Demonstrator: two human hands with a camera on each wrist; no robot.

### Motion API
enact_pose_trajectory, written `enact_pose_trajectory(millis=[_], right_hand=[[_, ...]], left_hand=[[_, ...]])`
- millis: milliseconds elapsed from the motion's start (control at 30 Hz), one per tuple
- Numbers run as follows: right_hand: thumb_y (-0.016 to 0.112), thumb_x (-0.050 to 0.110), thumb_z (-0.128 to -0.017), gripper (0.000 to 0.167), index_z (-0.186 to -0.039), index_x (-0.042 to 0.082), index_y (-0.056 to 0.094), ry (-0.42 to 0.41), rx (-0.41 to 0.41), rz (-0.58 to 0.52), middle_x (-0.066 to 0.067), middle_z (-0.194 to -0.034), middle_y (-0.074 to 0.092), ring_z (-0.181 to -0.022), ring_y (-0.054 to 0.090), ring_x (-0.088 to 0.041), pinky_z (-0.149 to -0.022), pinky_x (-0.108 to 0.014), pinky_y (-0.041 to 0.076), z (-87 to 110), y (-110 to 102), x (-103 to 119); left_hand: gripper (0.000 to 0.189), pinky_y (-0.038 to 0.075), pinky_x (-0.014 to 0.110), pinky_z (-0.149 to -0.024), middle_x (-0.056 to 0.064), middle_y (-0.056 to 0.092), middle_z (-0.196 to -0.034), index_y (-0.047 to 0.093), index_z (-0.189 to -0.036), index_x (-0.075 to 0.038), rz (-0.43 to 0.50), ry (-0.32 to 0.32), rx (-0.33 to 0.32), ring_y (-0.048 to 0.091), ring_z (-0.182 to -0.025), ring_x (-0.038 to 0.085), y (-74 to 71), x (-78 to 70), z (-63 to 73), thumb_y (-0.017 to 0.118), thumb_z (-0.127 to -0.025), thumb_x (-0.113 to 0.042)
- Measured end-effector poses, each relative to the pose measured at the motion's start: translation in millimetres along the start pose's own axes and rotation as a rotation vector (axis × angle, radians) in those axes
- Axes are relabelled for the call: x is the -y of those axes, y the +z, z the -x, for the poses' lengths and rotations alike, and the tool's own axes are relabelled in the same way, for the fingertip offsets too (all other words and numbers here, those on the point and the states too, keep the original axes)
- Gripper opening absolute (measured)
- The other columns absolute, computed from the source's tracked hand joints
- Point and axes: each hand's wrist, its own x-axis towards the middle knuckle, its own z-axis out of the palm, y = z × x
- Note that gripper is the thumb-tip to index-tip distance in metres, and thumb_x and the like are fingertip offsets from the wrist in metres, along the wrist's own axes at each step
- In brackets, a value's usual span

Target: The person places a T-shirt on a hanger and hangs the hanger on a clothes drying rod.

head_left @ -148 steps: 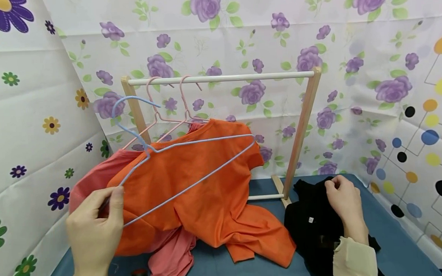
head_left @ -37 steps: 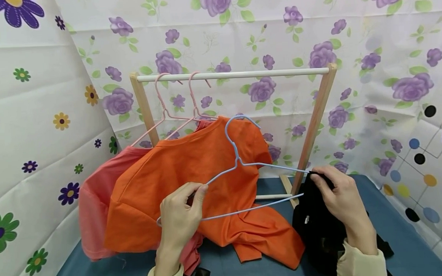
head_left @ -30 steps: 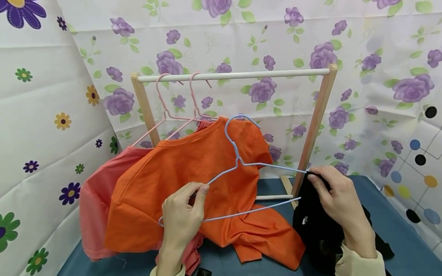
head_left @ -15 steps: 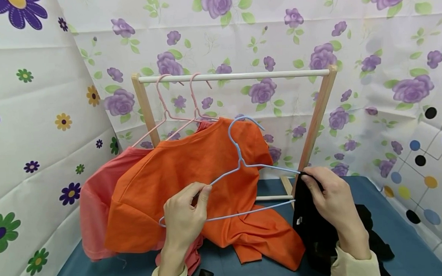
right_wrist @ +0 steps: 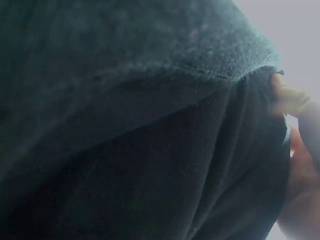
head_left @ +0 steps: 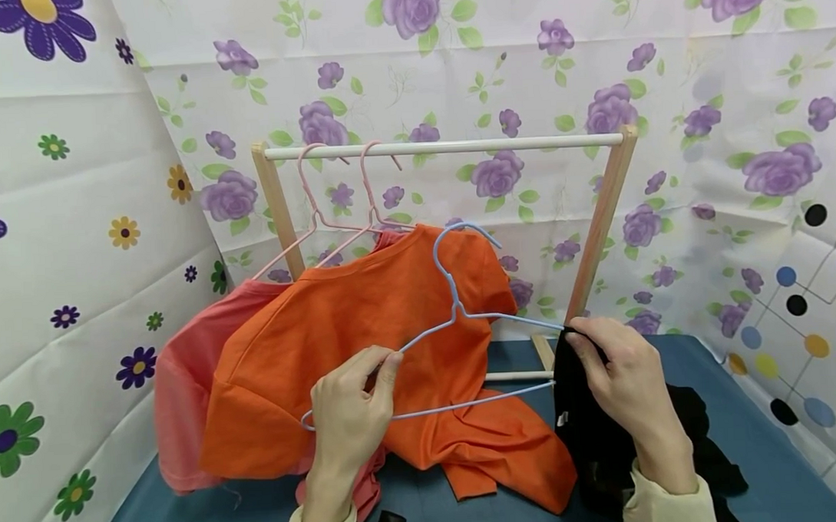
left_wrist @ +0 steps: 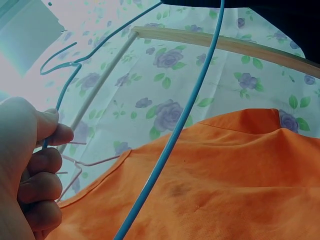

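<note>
A light-blue clothes hanger (head_left: 454,298) is held out in front of the rack, its hook pointing up. My left hand (head_left: 354,405) grips its left shoulder; in the left wrist view the thumb and forefinger pinch the blue wire (left_wrist: 172,135). At the hanger's other end, my right hand (head_left: 623,384) pinches the edge of a black shirt (head_left: 694,436). The hanger's right end disappears into this cloth. A small white tag (head_left: 562,419) shows on the shirt. Dark cloth (right_wrist: 150,150) fills most of the right wrist view, with blurred fingers at its right edge.
Behind stands a wooden clothes rack (head_left: 599,224) with a white rail (head_left: 497,144). On two pink hangers (head_left: 370,193) hang an orange T-shirt (head_left: 379,331) and a coral-pink garment (head_left: 194,384), partly hidden behind it. Their lower parts lie on the blue surface (head_left: 734,403). Patterned sheets surround the space.
My left hand has brought the hanger rightward from the far left, and its right end has entered the black shirt. My right hand has since drawn the shirt slightly left along the hanger.
</note>
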Motion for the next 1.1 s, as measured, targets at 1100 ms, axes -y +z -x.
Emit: enact_pose_trajectory(millis=[1100], right_hand=[[0.071, 0.001, -0.084, 0.019, -0.102, 0.009, 0.07, -0.024, -0.003, -0.018, -0.005, -0.091, 0.068, -0.079, 0.063, -0.023, -0.074, -0.04, 0.043, -2.7, 7, 11]], left_hand=[[0.014, 0.033, 0.018, -0.045, -0.018, 0.056, -0.068, 0.069, -0.083, -0.024, 0.035, 0.006, 0.052, 0.04, -0.049, -0.005, 11.6, -9.1, 2.3, 0.065, -0.096, -0.026]])
